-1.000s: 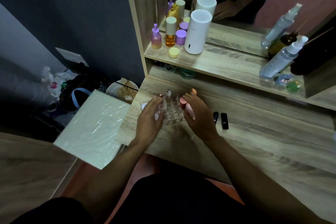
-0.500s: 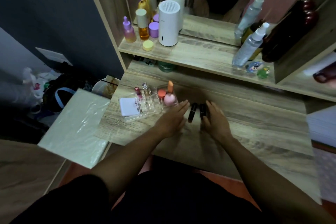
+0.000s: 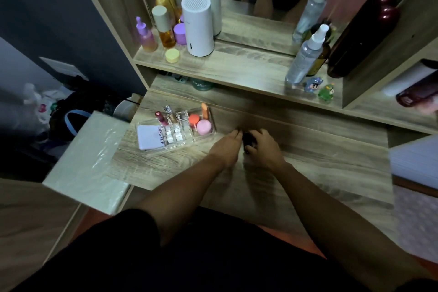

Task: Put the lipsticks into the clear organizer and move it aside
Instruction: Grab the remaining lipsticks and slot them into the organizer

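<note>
— Curling both sets of fingers around something dark on the desk (image 3: 308,173), that is what I am doing. My left hand (image 3: 226,149) and my right hand (image 3: 263,148) meet over it, thumbs and fingertips bent inward.

— What is it?

— Black lipsticks (image 3: 248,140), by their look. Only a dark patch shows between my hands, blurred, so I cannot count them. My right fingers are bent around that dark shape. My left fingertips touch it from the other side, though whether they truly grip it I cannot tell.

— And the clear organizer?

— It (image 3: 176,129) stands on the desk to the left of my hands, near the desk's left edge, apart from my fingers. A white flat card (image 3: 149,137) lies in its left section. A red-capped lipstick (image 3: 161,118) and a silver-topped one (image 3: 168,111) stand upright in the slots at the back. On the right side sit a coral-lidded jar (image 3: 194,119), a pink round pot (image 3: 204,127) and an orange stick (image 3: 204,110).

— Anything above?

— On the shelf (image 3: 237,71) a white cylinder (image 3: 198,26) stands beside an amber bottle (image 3: 164,28) and a purple dropper bottle (image 3: 145,37). Further right is a clear spray bottle (image 3: 304,57).
</note>
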